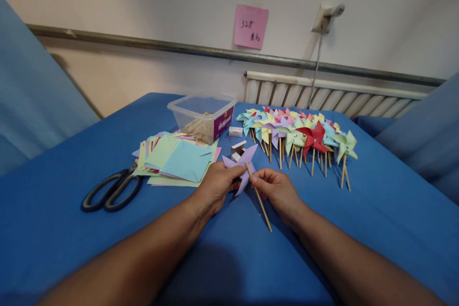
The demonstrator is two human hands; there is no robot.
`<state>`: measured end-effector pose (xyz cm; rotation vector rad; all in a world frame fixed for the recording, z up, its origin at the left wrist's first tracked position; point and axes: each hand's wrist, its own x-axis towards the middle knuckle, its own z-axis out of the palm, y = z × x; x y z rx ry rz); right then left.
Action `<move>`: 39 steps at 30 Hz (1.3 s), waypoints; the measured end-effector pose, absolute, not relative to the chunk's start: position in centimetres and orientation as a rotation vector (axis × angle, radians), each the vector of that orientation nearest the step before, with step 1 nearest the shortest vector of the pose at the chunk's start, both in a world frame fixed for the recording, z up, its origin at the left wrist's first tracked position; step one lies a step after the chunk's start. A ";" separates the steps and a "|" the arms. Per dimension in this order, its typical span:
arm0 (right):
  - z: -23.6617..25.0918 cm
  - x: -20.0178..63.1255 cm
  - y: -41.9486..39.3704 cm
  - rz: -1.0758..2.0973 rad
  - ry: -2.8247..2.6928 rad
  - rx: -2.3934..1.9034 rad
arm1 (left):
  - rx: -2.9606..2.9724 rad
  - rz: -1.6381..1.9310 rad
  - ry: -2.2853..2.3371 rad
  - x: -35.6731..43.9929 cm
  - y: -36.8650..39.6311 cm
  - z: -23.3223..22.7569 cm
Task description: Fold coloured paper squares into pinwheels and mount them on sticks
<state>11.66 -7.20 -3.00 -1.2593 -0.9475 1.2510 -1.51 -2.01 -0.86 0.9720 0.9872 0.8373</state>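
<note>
Between my hands is a purple paper pinwheel [246, 157], with a thin wooden stick [263, 208] lying across its centre and slanting down to the right. My left hand [219, 182] grips the pinwheel, its thumb pressed near the top end of the stick. From the right, my right hand [275, 190] pinches the stick just below the paper blades; its fingertips are partly hidden. Just behind the pinwheel stands a small open box [238, 147] with dark bits inside, too small to make out.
Scissors [114, 190] lie left of a stack of cut coloured paper [186, 158]. A clear plastic tub [179, 114] holds wooden sticks, with a small white box [235, 131] beside it. Many finished pinwheels [314, 137] lie back right on the blue cloth [376, 239]. A radiator [337, 91] stands behind.
</note>
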 end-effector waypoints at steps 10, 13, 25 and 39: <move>-3.1 11.6 -7.2 1.276 -0.923 -1.248 | 0.991 0.825 0.998 -1.5 -1.9 -1.0; -3.4 11.7 -7.1 1.275 -0.926 -1.236 | 1.000 0.820 1.009 -1.5 -1.8 -1.0; -3.9 11.8 -7.1 1.243 -0.951 -1.242 | 1.000 0.822 1.031 -1.5 -1.9 -0.9; -3.7 11.8 -7.1 1.239 -0.954 -1.273 | 1.100 0.829 1.105 -1.5 -1.7 -1.1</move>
